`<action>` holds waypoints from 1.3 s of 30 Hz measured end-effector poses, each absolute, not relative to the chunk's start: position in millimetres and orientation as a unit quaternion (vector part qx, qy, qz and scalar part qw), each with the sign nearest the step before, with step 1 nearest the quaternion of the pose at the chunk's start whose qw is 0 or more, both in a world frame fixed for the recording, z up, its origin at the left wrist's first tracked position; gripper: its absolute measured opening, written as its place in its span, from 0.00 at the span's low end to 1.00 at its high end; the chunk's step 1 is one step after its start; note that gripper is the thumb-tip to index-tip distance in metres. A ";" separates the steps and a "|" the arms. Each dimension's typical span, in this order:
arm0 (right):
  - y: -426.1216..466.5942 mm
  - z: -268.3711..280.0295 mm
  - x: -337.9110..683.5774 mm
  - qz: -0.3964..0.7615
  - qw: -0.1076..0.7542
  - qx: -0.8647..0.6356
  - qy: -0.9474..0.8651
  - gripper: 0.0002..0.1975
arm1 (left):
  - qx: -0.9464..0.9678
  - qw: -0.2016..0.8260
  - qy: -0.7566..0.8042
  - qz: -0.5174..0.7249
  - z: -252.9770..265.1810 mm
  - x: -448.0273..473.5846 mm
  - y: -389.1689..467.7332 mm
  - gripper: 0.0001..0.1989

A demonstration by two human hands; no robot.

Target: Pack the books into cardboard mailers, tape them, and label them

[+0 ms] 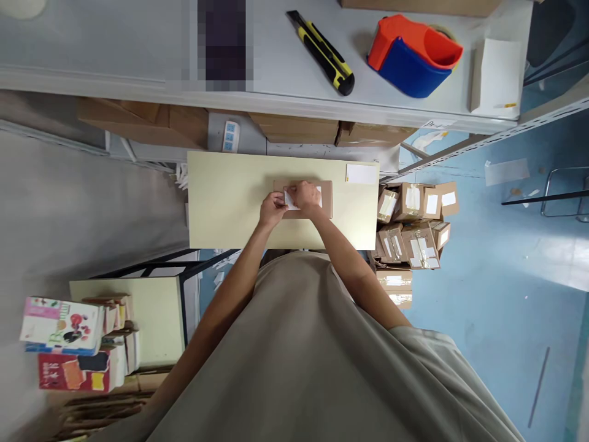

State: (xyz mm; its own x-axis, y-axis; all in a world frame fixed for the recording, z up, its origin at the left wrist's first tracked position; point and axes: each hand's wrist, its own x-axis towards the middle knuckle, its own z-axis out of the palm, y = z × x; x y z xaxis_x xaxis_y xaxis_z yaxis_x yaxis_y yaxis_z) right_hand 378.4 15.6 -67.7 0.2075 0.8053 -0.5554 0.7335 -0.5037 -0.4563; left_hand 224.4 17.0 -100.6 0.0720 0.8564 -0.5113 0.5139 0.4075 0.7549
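Note:
A small brown cardboard box (326,212) lies on the pale yellow tabletop in front of me, with a white label (291,201) on its upper face. At the left side of the box, my left hand (273,209) is closed, its fingertips pinching the label's near left edge. My right hand (307,196) is curled over the middle of the label and touches it. The undersides of its fingers are hidden, so I cannot see whether anything is in them. Part of the label shows to the right of that hand.
A stack of white labels (361,174) lies at the table's (221,202) far right corner. On the shelf above are a utility knife (322,54), a tape dispenser (411,58) and a white pad (499,77). Labelled cardboard boxes (416,236) are piled at right; books (64,325) stand lower left.

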 end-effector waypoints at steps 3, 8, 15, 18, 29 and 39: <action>0.2 -64.9 382.2 0.396 0.020 -0.777 -0.489 0.21 | 0.509 0.521 0.663 0.172 -99.9 223.8 15.3 0.23; -54.8 -64.5 399.3 0.405 0.011 -0.780 -0.477 0.16 | 0.501 0.532 0.656 0.188 -99.1 217.2 14.5 0.26; -149.7 -75.3 465.3 0.369 0.101 -0.847 -0.370 0.17 | 0.396 0.520 0.712 0.255 -100.7 187.9 -8.3 0.24; -173.0 -86.5 475.2 0.403 0.171 -0.829 -0.348 0.17 | 0.376 0.531 0.728 0.218 -107.4 180.6 -29.4 0.23; -190.7 -74.0 446.7 0.422 0.348 -0.769 -0.331 0.27 | 0.487 0.537 0.647 0.236 -84.4 174.6 -60.7 0.15; -268.0 -89.7 406.3 0.454 0.481 -0.703 -0.260 0.43 | 0.508 0.576 0.602 0.217 -83.8 148.3 -131.9 0.25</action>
